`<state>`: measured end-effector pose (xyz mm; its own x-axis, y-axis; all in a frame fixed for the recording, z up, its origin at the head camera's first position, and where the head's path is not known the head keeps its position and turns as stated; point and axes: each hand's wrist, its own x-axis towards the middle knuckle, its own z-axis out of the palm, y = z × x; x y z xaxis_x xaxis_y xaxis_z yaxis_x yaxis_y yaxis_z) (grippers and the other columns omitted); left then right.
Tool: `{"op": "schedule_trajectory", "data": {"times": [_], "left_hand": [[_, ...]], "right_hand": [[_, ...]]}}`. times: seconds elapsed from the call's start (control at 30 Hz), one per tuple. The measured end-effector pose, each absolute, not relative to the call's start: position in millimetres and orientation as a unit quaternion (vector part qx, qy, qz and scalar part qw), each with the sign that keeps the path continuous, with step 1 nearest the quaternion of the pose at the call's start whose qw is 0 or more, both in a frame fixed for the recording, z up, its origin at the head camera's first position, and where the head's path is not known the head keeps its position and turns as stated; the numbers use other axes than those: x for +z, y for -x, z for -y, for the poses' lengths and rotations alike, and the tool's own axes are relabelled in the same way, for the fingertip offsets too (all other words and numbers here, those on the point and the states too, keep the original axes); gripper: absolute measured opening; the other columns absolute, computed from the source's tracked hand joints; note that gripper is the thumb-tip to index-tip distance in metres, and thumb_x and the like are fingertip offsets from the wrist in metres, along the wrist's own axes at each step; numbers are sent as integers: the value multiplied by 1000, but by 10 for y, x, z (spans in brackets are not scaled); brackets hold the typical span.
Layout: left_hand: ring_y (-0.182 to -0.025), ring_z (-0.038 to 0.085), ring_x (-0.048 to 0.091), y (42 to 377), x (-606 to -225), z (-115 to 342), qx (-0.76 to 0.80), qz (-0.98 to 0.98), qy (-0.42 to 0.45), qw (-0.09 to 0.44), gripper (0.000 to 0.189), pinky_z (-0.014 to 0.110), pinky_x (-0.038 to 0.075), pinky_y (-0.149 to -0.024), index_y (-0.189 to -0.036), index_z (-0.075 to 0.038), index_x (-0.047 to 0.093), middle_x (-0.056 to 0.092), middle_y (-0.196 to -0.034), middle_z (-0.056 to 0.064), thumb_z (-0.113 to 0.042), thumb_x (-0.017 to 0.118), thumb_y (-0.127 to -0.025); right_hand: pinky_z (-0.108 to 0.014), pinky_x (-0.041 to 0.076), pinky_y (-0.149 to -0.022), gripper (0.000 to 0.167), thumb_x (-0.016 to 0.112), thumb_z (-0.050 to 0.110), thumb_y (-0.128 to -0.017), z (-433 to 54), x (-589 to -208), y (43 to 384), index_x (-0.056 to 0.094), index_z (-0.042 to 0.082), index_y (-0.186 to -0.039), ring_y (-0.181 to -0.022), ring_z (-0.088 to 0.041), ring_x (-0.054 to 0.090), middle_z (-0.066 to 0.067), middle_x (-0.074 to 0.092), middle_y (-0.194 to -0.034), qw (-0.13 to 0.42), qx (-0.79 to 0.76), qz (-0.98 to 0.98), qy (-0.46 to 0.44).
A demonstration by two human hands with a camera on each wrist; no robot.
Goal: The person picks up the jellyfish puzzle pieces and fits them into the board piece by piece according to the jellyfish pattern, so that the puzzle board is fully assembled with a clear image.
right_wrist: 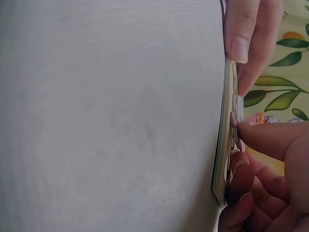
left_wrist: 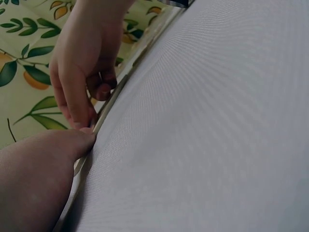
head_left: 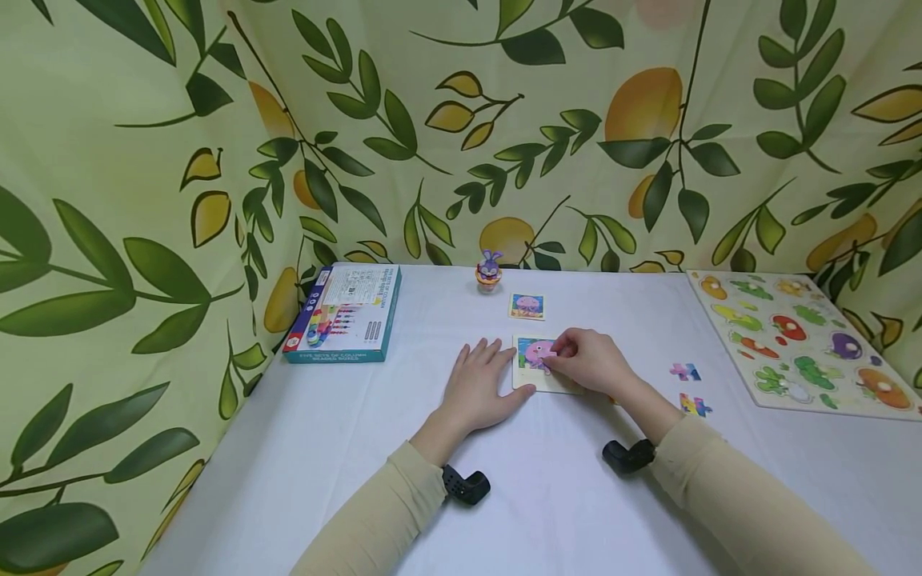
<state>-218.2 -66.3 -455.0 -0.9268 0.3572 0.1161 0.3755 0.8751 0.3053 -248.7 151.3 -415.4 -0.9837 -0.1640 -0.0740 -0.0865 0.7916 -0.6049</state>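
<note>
A small jigsaw board with a pink cartoon figure lies flat on the white table. My left hand rests palm down at its left side, fingers straight, the thumb touching the front edge. Over the right part of the picture my right hand pinches a puzzle piece between thumb and fingers, low against the board. The fingers hide most of that piece. Two loose puzzle pieces, one pink and blue, one yellow and blue, lie right of the right hand. Part of an orange item shows beneath the right wrist.
A small picture card lies behind the board, near a purple rabbit figurine. At the back left lies a teal-sided box. A vegetable peg board covers the right side. A patterned curtain closes off the back and left.
</note>
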Motion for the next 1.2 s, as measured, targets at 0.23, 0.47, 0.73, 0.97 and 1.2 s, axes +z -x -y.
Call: {"op": "schedule_trajectory", "data": {"times": [0.23, 0.47, 0.73, 0.97, 1.2], "left_hand": [[-154, 28, 24, 2180, -4548, 666, -164, 968, 189, 29, 76, 49, 8, -126, -154, -20, 49, 40, -162, 6, -69, 51, -95], [-153, 28, 25, 2193, -4554, 673, -161, 968, 192, 31, 76, 49, 8, -126, -154, -20, 49, 40, -162, 6, -69, 51, -96], [-153, 28, 25, 2188, -4541, 682, -160, 968, 191, 30, 76, 50, 8, -126, -154, -20, 49, 40, -162, 7, -69, 51, -96], [-153, 29, 25, 2165, -4545, 688, -163, 968, 189, 29, 76, 50, 9, -125, -153, -20, 50, 40, -161, 7, -69, 51, -96], [-154, 28, 24, 2165, -4527, 674, -171, 966, 191, 24, 77, 48, 8, -126, -154, -19, 49, 39, -162, 7, -69, 51, -96]], "right_hand": [[-32, 43, -63, 27, 77, 33, -93, -1502, -4165, 2505, 69, 9, -102, -76, -22, 54, -4, 62, -81, 58, -310, -947, 64], [-32, 43, -63, 27, 79, 33, -91, -1492, -4162, 2513, 70, 9, -101, -77, -23, 54, -5, 62, -82, 61, -315, -945, 59], [-32, 43, -64, 27, 80, 33, -90, -1477, -4162, 2525, 70, 9, -98, -79, -23, 54, -5, 63, -82, 63, -320, -944, 52], [-33, 43, -65, 23, 76, 33, -93, -1481, -4178, 2512, 71, 11, -96, -78, -23, 54, -4, 63, -81, 65, -309, -946, 68], [-32, 45, -64, 19, 71, 30, -97, -1585, -4162, 2495, 71, 11, -99, -79, -23, 54, -4, 63, -85, 71, -325, -939, 92]]}}
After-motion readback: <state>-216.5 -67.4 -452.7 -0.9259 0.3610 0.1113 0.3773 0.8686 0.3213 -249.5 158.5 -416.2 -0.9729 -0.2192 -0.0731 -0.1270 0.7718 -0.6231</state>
